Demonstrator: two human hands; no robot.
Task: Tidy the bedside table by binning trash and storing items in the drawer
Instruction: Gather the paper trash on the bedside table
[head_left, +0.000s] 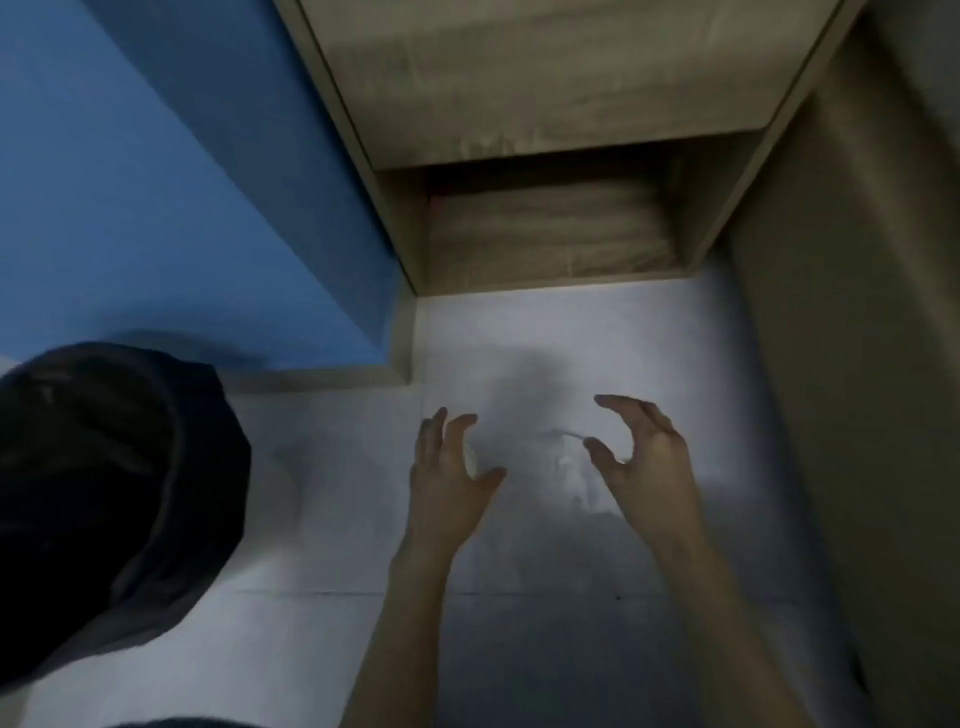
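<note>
My left hand (452, 467) and my right hand (639, 452) hang over the pale floor, palms facing each other, fingers spread and curved. Between them is a faint, pale, blurred thing (566, 467); what it is cannot be made out. A thin pale streak runs from it to my right thumb tip. Whether either hand touches it is unclear. Straight ahead stands the wooden bedside table (545, 88), with its lower compartment (550, 239) open and dark. A bin lined with a black bag (104, 493) sits at the left.
A blue bed side (156, 182) runs along the left of the table. A tall wooden panel (857, 338) closes off the right side. The pale floor (545, 649) stretches between the bin and that panel.
</note>
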